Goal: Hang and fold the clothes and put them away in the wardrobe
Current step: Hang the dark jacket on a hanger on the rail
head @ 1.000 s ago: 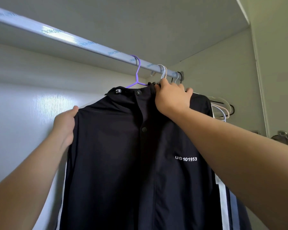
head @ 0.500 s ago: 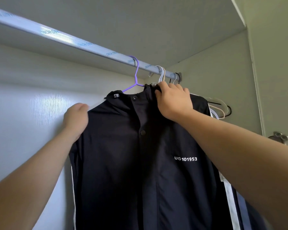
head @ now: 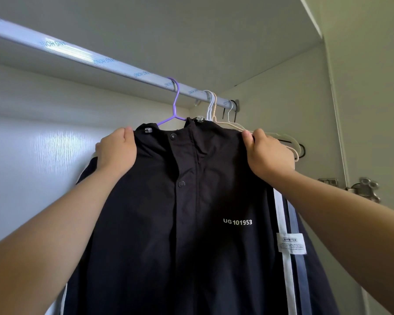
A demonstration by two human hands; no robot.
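The dark navy snap-front jacket (head: pixel 191 223) hangs on the purple plastic hanger (head: pixel 175 105), which is hooked over the silver wardrobe rail (head: pixel 100 61) toward its right end. Your left hand (head: pixel 117 151) grips the jacket's left shoulder w/ fingers curled over the edge. Your right hand (head: pixel 268 153) pinches the right shoulder the same way.

The step looks like squaring the garment on the hanger. Ease both shoulders outward & down evenly, so the collar sits centred under the hook and the snap front falls straight. Don't pull one side harder, b/c thin fabric may slide off a slim hanger arm. Mind the empty pale hangers (head: pixel 210 105) just right of the hook, running behind your right hand; they could snag. Release both sides together, gently, so the hook doesn't swing.
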